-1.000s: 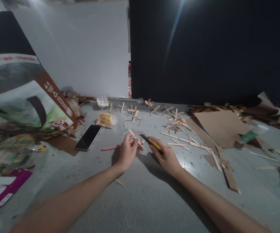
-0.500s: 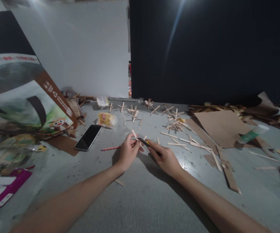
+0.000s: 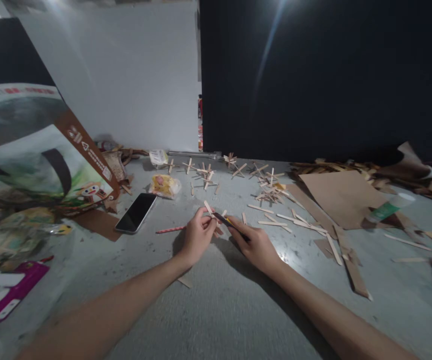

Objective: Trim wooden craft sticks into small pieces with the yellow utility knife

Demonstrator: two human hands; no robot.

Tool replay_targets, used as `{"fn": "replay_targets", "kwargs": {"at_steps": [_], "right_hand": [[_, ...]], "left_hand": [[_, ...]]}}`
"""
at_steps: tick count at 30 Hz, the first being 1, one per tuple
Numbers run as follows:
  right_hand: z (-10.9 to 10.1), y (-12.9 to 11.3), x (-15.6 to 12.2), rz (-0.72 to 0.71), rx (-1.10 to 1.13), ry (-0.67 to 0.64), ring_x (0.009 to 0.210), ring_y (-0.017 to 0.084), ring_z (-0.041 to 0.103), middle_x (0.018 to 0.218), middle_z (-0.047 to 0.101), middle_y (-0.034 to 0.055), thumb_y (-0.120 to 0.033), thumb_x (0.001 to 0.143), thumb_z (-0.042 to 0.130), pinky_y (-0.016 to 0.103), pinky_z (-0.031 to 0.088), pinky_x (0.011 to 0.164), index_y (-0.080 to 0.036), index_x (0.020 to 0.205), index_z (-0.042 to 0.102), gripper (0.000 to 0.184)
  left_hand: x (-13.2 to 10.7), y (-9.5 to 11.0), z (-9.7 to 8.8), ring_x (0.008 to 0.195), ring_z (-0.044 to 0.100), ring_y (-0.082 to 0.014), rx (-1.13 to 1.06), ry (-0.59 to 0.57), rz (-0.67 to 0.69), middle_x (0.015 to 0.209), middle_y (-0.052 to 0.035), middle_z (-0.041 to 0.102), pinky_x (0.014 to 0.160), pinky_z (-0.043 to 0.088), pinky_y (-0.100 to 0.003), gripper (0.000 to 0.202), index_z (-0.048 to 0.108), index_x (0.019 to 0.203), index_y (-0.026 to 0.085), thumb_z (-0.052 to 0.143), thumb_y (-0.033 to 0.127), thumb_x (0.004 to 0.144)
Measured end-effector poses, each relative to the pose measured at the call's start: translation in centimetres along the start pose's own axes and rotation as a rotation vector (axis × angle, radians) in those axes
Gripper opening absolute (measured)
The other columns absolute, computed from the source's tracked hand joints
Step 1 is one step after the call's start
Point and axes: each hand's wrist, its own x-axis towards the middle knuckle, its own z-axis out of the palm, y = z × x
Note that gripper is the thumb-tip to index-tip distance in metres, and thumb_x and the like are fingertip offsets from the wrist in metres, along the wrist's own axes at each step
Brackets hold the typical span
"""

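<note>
My left hand (image 3: pixel 198 234) pinches a wooden craft stick (image 3: pixel 207 205), its pale end pointing up and away. My right hand (image 3: pixel 255 245) is closed round a dark utility knife (image 3: pixel 234 224) with a bit of yellow on it. The knife's front end meets the stick right at my left fingertips; the exact contact is too small to make out. A red patterned pencil-like rod (image 3: pixel 170 230) lies on the table just left of my left hand. Loose craft sticks (image 3: pixel 272 223) lie beyond and right of my right hand.
Crossed-stick pieces (image 3: pixel 205 173) stand at the back, with a stick pile (image 3: pixel 270 192) to their right. A phone (image 3: pixel 136 213), a yellow packet (image 3: pixel 164 186) and a large printed bag (image 3: pixel 32 150) are left. Brown cardboard (image 3: pixel 339 195) and a green-white tube (image 3: pixel 390 207) lie right.
Both hands stay in almost the same place, holding the stick and the knife. Only a very slight shift of the stick and knife at the fingertips shows.
</note>
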Motion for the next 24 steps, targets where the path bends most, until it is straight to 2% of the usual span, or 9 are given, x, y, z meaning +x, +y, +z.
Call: {"fn": "replay_targets", "kwargs": {"at_steps": [7,11,15,18,21,24], "right_hand": [[0.03,-0.32,-0.02,-0.014,-0.036,0.029,0.074,0.026,0.082,0.098,0.085,0.0116,-0.036,0.104,0.052,0.029,0.060,0.065,-0.023,0.142,0.069,0.044],[0.04,-0.51,-0.07,-0.019,-0.020,0.046,0.075,0.025,0.082,0.100,0.085,0.0108,-0.036,0.104,0.053,0.028,0.061,0.065,-0.023,0.139,0.071,0.042],[0.07,-0.50,-0.15,-0.055,0.032,0.215,0.078,0.025,0.082,0.110,0.084,0.0124,-0.037,0.104,0.053,0.030,0.063,0.071,-0.021,0.133,0.075,0.040],[0.11,-0.26,-0.04,-0.024,0.044,0.350,0.084,0.027,0.082,0.115,0.083,0.0132,-0.040,0.103,0.056,0.032,0.065,0.073,-0.021,0.128,0.078,0.039],[0.21,0.10,0.13,0.017,0.061,0.396,0.092,0.030,0.082,0.115,0.083,0.0128,-0.043,0.101,0.058,0.034,0.065,0.073,-0.022,0.126,0.079,0.039],[0.30,0.37,0.21,0.044,0.078,0.387,0.092,0.030,0.082,0.116,0.083,0.0125,-0.044,0.101,0.059,0.035,0.066,0.072,-0.022,0.127,0.079,0.039]], "left_hand": [[-0.21,0.50,-0.05,0.058,0.069,-0.0165,0.088,-0.020,0.019,0.072,0.0029,0.073,0.057,0.050,-0.025,0.014,0.054,0.102,0.025,0.061,0.033,0.093],[-0.26,0.24,-0.17,0.066,0.073,-0.0178,0.139,0.004,0.054,0.076,0.0008,0.077,0.064,0.053,-0.026,0.011,0.055,0.103,0.025,0.058,0.034,0.096],[-0.44,-0.03,-0.24,0.084,0.077,-0.0191,0.188,-0.005,0.104,0.089,-0.0044,0.081,0.078,0.056,-0.029,0.012,0.059,0.101,0.023,0.058,0.035,0.099],[-0.56,0.01,-0.27,0.093,0.076,-0.0207,0.242,-0.039,0.168,0.095,-0.0064,0.080,0.086,0.055,-0.031,0.016,0.065,0.097,0.022,0.060,0.037,0.100],[-0.42,-0.06,-0.35,0.096,0.073,-0.0214,0.320,-0.097,0.225,0.096,-0.0067,0.075,0.091,0.054,-0.033,0.024,0.073,0.092,0.021,0.059,0.038,0.101],[-0.05,-0.44,-0.40,0.104,0.069,-0.0230,0.402,-0.147,0.256,0.097,-0.0073,0.073,0.096,0.054,-0.036,0.025,0.076,0.085,0.021,0.059,0.033,0.101]]}}
